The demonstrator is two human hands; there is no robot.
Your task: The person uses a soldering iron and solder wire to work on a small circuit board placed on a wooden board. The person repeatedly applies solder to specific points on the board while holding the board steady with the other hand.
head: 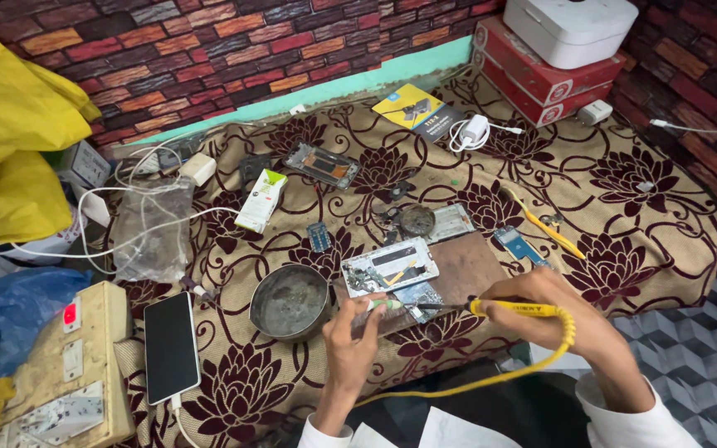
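My right hand (562, 319) grips a yellow-handled soldering iron (516, 309) whose dark tip points left onto a small circuit board (418, 297) lying on a brown work plate (470, 267). My left hand (350, 332) pinches a small pale piece beside that board, right at the iron's tip. An opened white phone frame (389, 265) lies just behind the board. The iron's yellow cord (491, 377) curves back under my right wrist.
A round metal bowl (290, 302) sits left of my left hand. A phone with a dark screen (170, 346) lies charging next to a switch box (60, 365). Yellow tweezers (541, 222), another phone frame (322, 164), chargers and red boxes (541, 79) crowd the floral cloth.
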